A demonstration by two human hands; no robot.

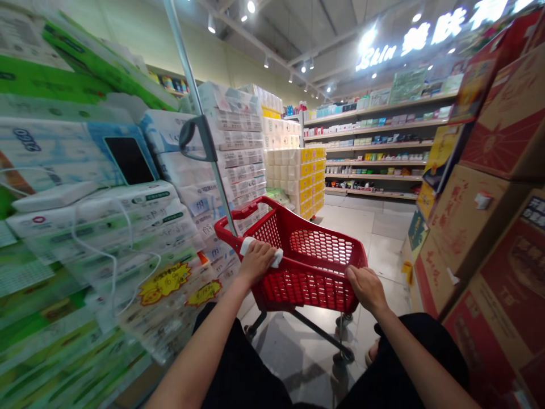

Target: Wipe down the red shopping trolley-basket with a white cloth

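Pressing white cloth point(278, 259) onto red plastic cart point(315, 289) with left hand point(258, 260), gripping rim point(313, 270) with right hand point(368, 288); risking roll-away under uneven force.

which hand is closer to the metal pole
Left. The left hand holds a white cloth against the red basket, near the metal pole; the right hand is at the basket's other end, farther away.

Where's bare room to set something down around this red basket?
Bare floor shows beyond the basket, between the yellow-sided stack and the cardboard boxes. The basket's visible inside looks bare; its bottom is partly hidden. Crowded: stacked white packs left, boxes right.
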